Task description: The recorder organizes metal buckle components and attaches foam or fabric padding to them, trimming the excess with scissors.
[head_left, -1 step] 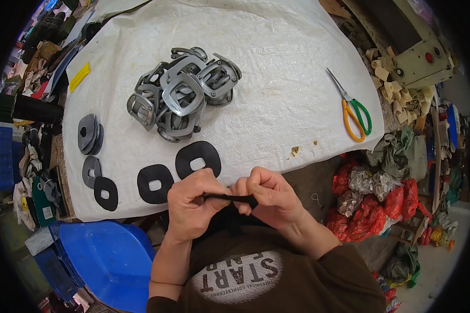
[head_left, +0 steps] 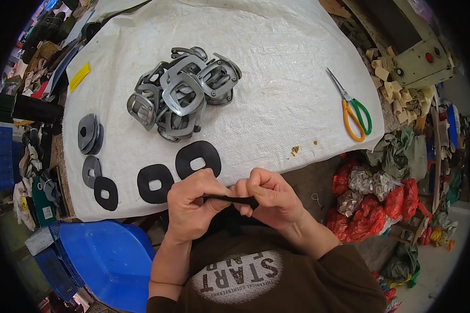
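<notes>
Between my two hands, just off the table's near edge, is a thin black pad [head_left: 235, 199] seen almost edge-on. My left hand [head_left: 196, 201] pinches its left end, and the fingers of my right hand [head_left: 266, 194] close on its right end. Two black rounded-square pads with square holes lie close by: one pad [head_left: 184, 156] just beyond my left hand, another pad [head_left: 145, 183] left of it. Farther left are a smaller black pad [head_left: 100, 194], a grey pad [head_left: 87, 172] and a stack of grey pads [head_left: 87, 134].
A heap of grey metal frames [head_left: 184, 96] stands mid-table on a white woven sheet [head_left: 277, 68]. Scissors [head_left: 348, 107] with orange and green handles lie at right, a yellow strip [head_left: 79, 77] far left. Below are a blue tub [head_left: 107, 261] and red bags [head_left: 368, 216].
</notes>
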Available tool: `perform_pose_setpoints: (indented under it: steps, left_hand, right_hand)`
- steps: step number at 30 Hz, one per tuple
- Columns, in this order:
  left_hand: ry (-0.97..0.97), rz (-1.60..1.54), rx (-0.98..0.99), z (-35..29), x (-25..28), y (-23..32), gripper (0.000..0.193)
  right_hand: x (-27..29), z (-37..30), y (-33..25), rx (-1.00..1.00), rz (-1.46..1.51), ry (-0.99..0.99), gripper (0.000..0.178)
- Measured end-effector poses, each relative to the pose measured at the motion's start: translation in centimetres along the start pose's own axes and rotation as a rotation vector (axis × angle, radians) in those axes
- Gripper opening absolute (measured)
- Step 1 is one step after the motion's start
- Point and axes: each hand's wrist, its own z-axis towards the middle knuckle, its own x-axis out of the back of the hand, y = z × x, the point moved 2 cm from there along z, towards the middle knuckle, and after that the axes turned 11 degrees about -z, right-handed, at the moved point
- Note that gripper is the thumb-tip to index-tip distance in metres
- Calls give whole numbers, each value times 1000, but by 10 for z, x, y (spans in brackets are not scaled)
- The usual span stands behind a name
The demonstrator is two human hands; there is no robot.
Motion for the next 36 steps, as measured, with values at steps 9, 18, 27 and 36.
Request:
perform_pose_setpoints:
  steps: [9,18,27,36]
  left_hand:
    - [-88,50,-43,2,-4,9,16]
    - [-30,2,169,0,3,4,14]
    - [-73,128,199,0,8,5,16]
    - [-96,271,-21,4,-9,18,12]
  right_hand:
    - [1,-3,8,-120,88,-8,22]
    - [11,5,-4,114,-221,-134,21]
    - [10,2,-7,60,-355,-28,15]
    - [2,-6,-1,-100,-82,114,11]
